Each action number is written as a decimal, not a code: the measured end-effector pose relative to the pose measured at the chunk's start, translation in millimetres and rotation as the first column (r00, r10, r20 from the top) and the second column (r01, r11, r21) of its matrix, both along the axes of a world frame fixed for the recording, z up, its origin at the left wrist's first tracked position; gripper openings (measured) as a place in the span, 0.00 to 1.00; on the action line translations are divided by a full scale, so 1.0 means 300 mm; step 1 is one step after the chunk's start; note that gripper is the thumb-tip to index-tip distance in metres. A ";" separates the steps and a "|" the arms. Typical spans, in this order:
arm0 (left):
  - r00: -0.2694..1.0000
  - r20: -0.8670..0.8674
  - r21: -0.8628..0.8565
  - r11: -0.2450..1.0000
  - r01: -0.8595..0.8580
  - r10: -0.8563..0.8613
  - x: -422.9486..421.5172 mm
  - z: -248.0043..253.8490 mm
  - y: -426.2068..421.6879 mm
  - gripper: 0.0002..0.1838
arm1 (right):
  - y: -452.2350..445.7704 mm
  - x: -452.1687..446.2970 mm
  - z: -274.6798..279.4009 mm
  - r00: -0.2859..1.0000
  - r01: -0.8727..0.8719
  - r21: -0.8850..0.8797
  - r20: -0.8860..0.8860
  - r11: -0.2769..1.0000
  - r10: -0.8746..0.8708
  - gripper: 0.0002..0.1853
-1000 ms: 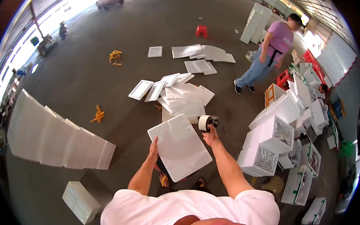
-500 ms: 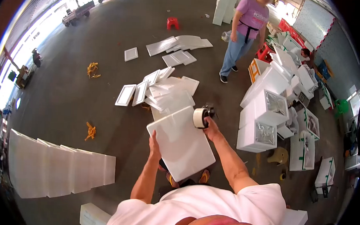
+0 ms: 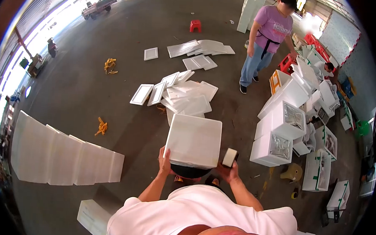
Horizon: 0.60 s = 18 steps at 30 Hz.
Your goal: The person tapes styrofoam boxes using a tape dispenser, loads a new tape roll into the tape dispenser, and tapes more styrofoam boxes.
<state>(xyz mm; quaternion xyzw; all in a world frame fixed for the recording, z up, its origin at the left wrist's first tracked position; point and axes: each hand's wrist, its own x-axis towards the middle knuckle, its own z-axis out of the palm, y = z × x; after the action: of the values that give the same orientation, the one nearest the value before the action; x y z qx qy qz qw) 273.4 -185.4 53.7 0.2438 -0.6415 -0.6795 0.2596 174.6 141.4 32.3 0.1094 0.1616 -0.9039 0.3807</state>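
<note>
A white foam box with its lid on top (image 3: 194, 141) stands in front of my body. My left hand (image 3: 165, 162) is against the box's left side, its fingers along the edge. Near the box's lower right corner, my right hand (image 3: 228, 171) is closed around a tape dispenser with a wide pale roll (image 3: 229, 157). Part of that hand's fingers is hidden by the dispenser. Beyond the box, loose white foam lids (image 3: 189, 97) lie in an overlapping heap on the floor.
Stacked white foam boxes (image 3: 69, 156) lie at the left. More boxes (image 3: 274, 148), some with silvery lining, are piled at the right. A person in a purple shirt (image 3: 272, 28) stands beside that pile. A red stool (image 3: 195, 26) is farther off.
The lid, tilted between my hands before, now lies flat and square on the box. My right hand has moved down with the tape dispenser. The person's arm now reaches toward the pile.
</note>
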 end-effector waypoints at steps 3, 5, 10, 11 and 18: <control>0.998 0.059 0.147 0.989 -0.009 0.001 0.005 0.042 0.032 0.31 | 0.067 -0.043 0.030 0.980 0.057 0.097 0.183 0.994 -0.074 0.26; 0.995 0.100 0.166 0.986 -0.027 0.010 -0.019 0.065 -0.002 0.33 | 0.033 -0.140 0.075 0.954 0.226 0.288 0.125 0.930 -0.271 0.26; 0.953 0.299 0.314 0.940 -0.136 0.038 -0.117 0.042 -0.117 0.38 | -0.077 -0.438 0.052 0.923 0.283 0.486 -0.373 0.827 -0.096 0.26; 0.944 0.329 0.310 0.945 -0.101 -0.007 -0.128 0.088 -0.117 0.38 | -0.109 -0.469 0.057 0.952 0.184 0.533 -0.306 0.826 -0.014 0.23; 0.954 0.295 0.198 0.980 0.000 -0.060 -0.317 0.003 -0.249 0.40 | -0.103 -0.321 0.141 0.964 0.163 0.665 -0.266 0.729 0.026 0.19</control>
<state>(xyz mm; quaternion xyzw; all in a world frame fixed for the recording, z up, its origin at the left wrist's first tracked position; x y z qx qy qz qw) 178.2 -260.0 54.6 0.3583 -0.6070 -0.6984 0.1239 78.4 110.4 74.5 0.1292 0.5251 -0.8013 0.2559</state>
